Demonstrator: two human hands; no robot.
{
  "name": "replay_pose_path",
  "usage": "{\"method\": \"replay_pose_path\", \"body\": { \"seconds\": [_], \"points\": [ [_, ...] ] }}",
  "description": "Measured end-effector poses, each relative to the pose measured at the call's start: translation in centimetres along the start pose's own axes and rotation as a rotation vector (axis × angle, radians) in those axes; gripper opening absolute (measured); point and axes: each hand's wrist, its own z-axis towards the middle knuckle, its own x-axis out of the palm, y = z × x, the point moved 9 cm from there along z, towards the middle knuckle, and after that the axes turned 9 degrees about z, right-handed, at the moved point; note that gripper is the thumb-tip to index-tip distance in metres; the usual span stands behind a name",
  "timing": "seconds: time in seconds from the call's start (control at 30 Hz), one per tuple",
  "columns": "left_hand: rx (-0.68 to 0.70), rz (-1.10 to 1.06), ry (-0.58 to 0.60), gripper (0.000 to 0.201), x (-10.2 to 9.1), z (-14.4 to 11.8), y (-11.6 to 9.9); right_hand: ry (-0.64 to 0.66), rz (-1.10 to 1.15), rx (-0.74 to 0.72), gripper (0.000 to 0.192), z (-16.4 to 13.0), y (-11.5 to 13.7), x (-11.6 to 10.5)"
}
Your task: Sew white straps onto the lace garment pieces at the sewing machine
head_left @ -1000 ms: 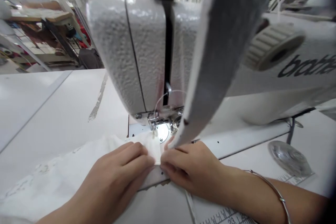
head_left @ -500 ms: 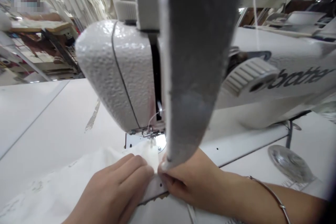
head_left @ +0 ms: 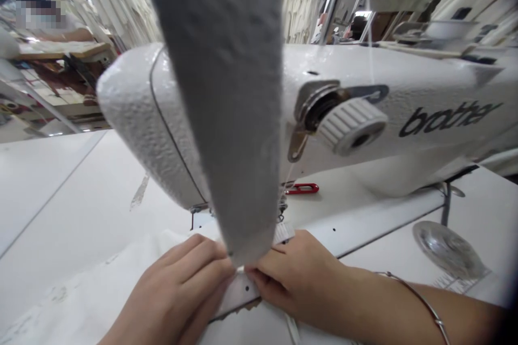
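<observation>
**Head view: 2 hands press white cloth at a sewing machine**

Head view shows the left hand [head_left: 178, 285] lying flat on the white cloth [head_left: 101, 291], fingers [head_left: 202, 259] stretched and pressing down, grasping nothing. Its fingertips meet those of the right hand [head_left: 295, 275], whose curled fingers [head_left: 263, 280] pinch the cloth's folded edge. Just beyond the fingertips stands the sewing machine [head_left: 404, 113] (its needle is hidden). A blurred grey strip [head_left: 226, 91] hangs close to the camera, ending right above the fingertips. A red clip [head_left: 301, 189] lies farther back, past the right fingers. A thin bracelet [head_left: 421, 299] circles the right wrist.
</observation>
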Motion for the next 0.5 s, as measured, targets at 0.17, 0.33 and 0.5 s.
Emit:
{"method": "replay_pose_path", "body": {
  "seconds": [0.17, 0.33, 0.5],
  "points": [
    [0.013, 0.074, -0.013, 0.021, -0.3, 0.0, -0.1, 0.108, -0.146, -0.017, 0.009, 0.4, 0.3, 0.5],
    [-0.015, 0.051, -0.024, 0.020, -0.9, 0.8, 0.1, 0.069, -0.212, -0.059, 0.006, 0.9, 0.2, 0.4],
    [-0.045, 0.067, -0.071, 0.021, -1.3, 1.7, 1.1, 0.078, -0.273, -0.018, 0.004, 1.9, -1.0, 0.5]
  ]
}}
